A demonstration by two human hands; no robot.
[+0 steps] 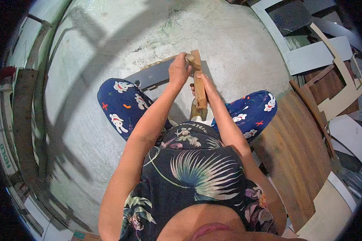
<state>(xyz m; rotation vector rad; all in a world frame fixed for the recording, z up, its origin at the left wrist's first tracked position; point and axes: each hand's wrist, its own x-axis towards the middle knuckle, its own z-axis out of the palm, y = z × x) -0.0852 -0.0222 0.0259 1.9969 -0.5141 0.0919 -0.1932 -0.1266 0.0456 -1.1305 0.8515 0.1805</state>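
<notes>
My left hand (179, 70) is closed around a small piece with a rounded, shiny metal-looking end (190, 58), pressed near the top of a narrow wooden block (200, 95). Its exact kind is unclear. My right hand (206, 85) grips the block from the right side, its fingers wrapping round the middle. The block stands lengthwise between my bent knees. A dark grey panel (153, 75) with a light wood-coloured far edge lies on the floor, partly hidden by my left hand and the block. Below the block's near end shows a brownish rounded piece (196, 111).
Scrap boards and a pale frame (313, 54) pile up at the right, beside a wood-grain sheet (291, 148) near my right knee. Along the left run a ribbed hose (42, 100) and a dark beam (27, 116). The concrete floor (237, 36) stretches ahead.
</notes>
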